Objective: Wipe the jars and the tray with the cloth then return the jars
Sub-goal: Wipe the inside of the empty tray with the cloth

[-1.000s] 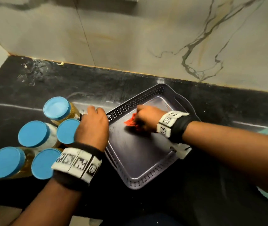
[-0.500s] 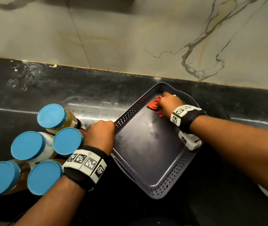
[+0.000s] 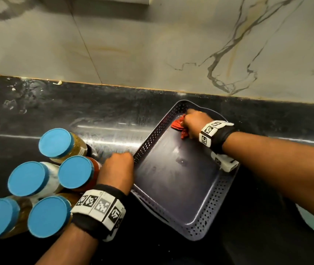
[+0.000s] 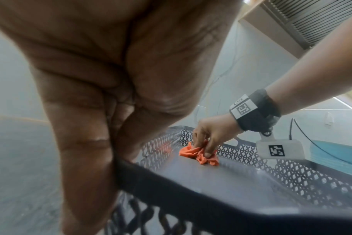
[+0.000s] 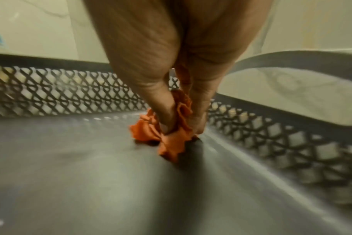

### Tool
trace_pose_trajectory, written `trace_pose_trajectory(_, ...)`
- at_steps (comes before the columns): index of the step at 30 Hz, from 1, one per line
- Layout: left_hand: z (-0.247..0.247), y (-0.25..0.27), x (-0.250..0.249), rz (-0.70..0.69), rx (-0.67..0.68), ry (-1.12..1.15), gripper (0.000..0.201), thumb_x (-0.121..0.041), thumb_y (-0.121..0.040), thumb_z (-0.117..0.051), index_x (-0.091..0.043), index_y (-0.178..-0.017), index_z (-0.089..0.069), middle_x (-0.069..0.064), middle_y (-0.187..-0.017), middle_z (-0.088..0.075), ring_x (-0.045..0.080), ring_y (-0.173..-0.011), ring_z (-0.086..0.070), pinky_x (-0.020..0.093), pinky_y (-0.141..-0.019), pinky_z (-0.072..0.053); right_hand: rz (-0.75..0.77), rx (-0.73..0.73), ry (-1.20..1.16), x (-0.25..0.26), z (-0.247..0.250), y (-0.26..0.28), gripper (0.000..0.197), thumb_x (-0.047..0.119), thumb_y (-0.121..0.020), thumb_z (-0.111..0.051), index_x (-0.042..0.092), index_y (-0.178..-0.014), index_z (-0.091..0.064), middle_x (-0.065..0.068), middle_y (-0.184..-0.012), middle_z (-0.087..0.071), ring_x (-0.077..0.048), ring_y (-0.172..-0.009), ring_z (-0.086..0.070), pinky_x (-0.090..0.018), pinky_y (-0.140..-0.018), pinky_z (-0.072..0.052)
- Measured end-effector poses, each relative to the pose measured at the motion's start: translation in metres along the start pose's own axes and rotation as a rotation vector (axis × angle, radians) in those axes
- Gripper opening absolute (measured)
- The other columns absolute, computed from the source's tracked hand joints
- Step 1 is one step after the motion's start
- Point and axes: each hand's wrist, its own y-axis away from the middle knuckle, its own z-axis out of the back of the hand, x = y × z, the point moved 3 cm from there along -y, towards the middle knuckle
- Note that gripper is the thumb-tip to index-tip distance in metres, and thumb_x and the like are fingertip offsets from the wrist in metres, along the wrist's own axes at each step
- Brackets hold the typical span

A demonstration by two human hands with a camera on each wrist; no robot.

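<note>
Grey perforated tray (image 3: 212,213) flat on counter, left hand (image 3: 117,172) gripping its near-left rim. Crumpled orange cloth (image 3: 179,126) pinched under right hand (image 3: 195,122) at tray's far corner. Five blue-lidded jars (image 3: 76,175) upright, clustered left of left hand.

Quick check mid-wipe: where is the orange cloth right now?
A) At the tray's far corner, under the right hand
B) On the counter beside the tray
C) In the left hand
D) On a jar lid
A: the right hand presses the bunched orange cloth onto the floor of the tray, by its far walls.
</note>
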Motion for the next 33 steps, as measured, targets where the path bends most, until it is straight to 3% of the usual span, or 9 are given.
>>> trace_pose_trajectory(4,-0.001,0.000,-0.004,0.045,-0.010,0.049,0.013,-0.011,-0.092,-0.057,-0.005,-0.103,-0.061,0.019,-0.105,-0.070,0.037,-0.102,-0.068,0.041,-0.084,-0.053,0.251,-0.039,-0.058,0.082,-0.011,0.026,0.023,0.010,-0.081,-0.063,0.002,-0.102,-0.068,-0.018,-0.102,-0.068,-0.036,-0.095,-0.067,-0.047,-0.086,-0.056)
trace_pose_trajectory(7,-0.003,0.005,-0.005,0.042,-0.015,0.040,0.007,-0.010,-0.093,-0.057,-0.007,-0.099,-0.060,0.017,-0.102,-0.070,0.037,-0.100,-0.068,0.040,-0.080,-0.053,0.520,0.258,-0.149,0.148,-0.036,0.068,0.028,0.019,-0.098,-0.051,0.001,-0.115,-0.064,-0.010,-0.100,-0.061,-0.037,-0.104,-0.062,-0.040,-0.087,-0.052)
trace_pose_trajectory(10,-0.008,0.008,-0.004,0.009,-0.003,0.015,0.003,-0.008,-0.095,-0.058,-0.009,-0.098,-0.060,0.014,-0.100,-0.070,0.033,-0.097,-0.069,0.039,-0.080,-0.054,0.341,0.272,-0.120,0.077,-0.019,0.053,0.026,0.038,-0.090,-0.064,0.028,-0.113,-0.071,0.005,-0.099,-0.070,-0.021,-0.104,-0.067,-0.023,-0.078,-0.049)
trace_pose_trajectory(14,-0.011,0.012,-0.004,0.032,-0.007,0.087,0.002,-0.008,-0.094,-0.060,-0.010,-0.094,-0.061,0.013,-0.100,-0.070,0.032,-0.094,-0.069,0.037,-0.080,-0.054,-0.072,0.051,-0.025,-0.015,0.004,0.014,0.047,0.054,-0.077,-0.077,0.016,-0.104,-0.075,-0.013,-0.104,-0.072,-0.035,-0.100,-0.067,-0.033,-0.081,-0.053)
trace_pose_trajectory(19,-0.005,0.015,-0.005,0.097,-0.006,0.183,0.005,-0.013,-0.091,-0.060,-0.009,-0.091,-0.058,0.018,-0.106,-0.070,0.037,-0.103,-0.066,0.038,-0.084,-0.051,0.261,0.242,-0.189,0.108,-0.018,0.045,0.020,0.021,-0.087,-0.070,0.007,-0.101,-0.073,-0.013,-0.104,-0.066,-0.032,-0.093,-0.066,-0.034,-0.080,-0.054)
trace_pose_trajectory(22,-0.004,0.020,-0.005,0.114,0.021,0.148,0.013,-0.014,-0.091,-0.059,-0.005,-0.099,-0.062,0.020,-0.110,-0.069,0.037,-0.107,-0.065,0.037,-0.084,-0.050,0.473,0.305,-0.048,0.147,-0.022,0.083,0.023,0.016,-0.093,-0.060,-0.001,-0.105,-0.069,-0.018,-0.106,-0.063,-0.036,-0.091,-0.065,-0.029,-0.066,-0.037)
trace_pose_trajectory(25,-0.008,0.027,-0.006,0.094,0.044,0.121,0.017,-0.014,-0.093,-0.057,-0.004,-0.105,-0.064,0.018,-0.111,-0.070,0.035,-0.107,-0.066,0.036,-0.085,-0.051,0.316,0.259,-0.159,0.113,-0.025,0.076,0.024,0.027,-0.082,-0.077,0.005,-0.092,-0.075,-0.014,-0.098,-0.065,-0.035,-0.086,-0.067,-0.027,-0.068,-0.045)
trace_pose_trajectory(29,-0.033,0.059,-0.026,0.013,0.235,0.047,0.033,-0.027,-0.097,-0.050,-0.005,-0.116,-0.065,0.017,-0.121,-0.069,0.036,-0.114,-0.065,0.037,-0.091,-0.052,0.058,0.255,-0.212,0.053,-0.025,0.075,0.032,0.028,-0.072,-0.086,0.013,-0.099,-0.079,-0.011,-0.107,-0.069,-0.033,-0.095,-0.070,-0.035,-0.087,-0.056)
trace_pose_trajectory(33,-0.036,0.077,-0.048,-0.093,0.444,0.062,0.054,-0.057,-0.093,-0.053,-0.008,-0.109,-0.068,0.012,-0.113,-0.074,0.031,-0.107,-0.070,0.035,-0.091,-0.056,-0.012,0.324,-0.136,0.023,-0.039,0.095,0.037,0.026,-0.060,-0.088,0.018,-0.095,-0.079,-0.009,-0.099,-0.067,-0.035,-0.086,-0.070,-0.036,-0.080,-0.059)
